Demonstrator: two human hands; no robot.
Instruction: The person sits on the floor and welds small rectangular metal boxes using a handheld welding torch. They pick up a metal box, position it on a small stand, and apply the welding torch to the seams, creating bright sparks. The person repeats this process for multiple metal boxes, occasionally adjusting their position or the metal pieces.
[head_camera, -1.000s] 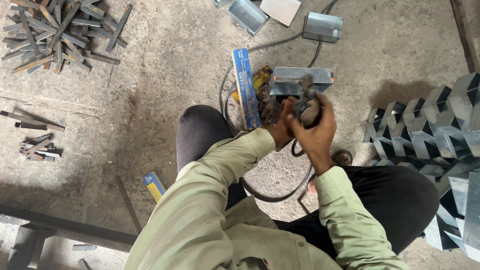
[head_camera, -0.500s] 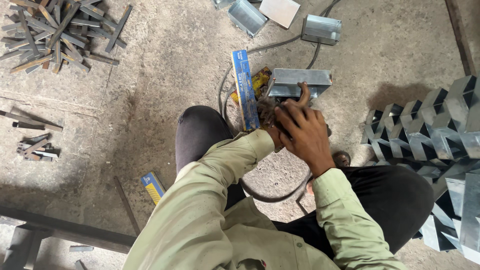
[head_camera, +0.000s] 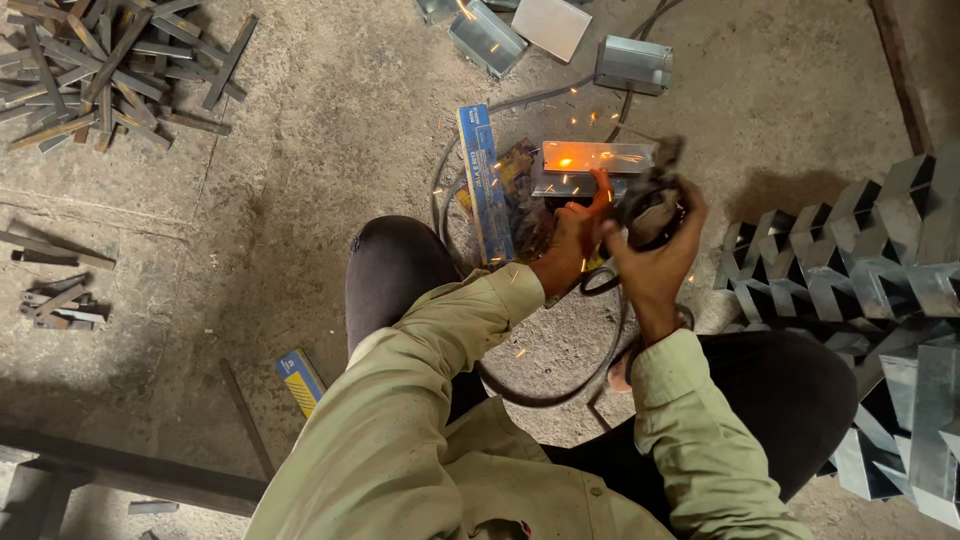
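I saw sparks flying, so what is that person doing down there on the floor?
A person crouches on the concrete floor and holds a dark power tool in the right hand. The tool meets a small metal box, and orange sparks spray off it. The left hand reaches to the box's near edge. A blue carton lies beside it, cut metal strips are heaped far left, and folded metal pieces are stacked on the right.

- The metal piece (head_camera: 597, 160) I grind is bare steel, dull grey, glowing orange.
- My grinder (head_camera: 648, 208) looks dark and matt.
- The floor (head_camera: 330, 150) is rough, dusty concrete.
- My sleeves (head_camera: 420, 400) are pale matt cloth.
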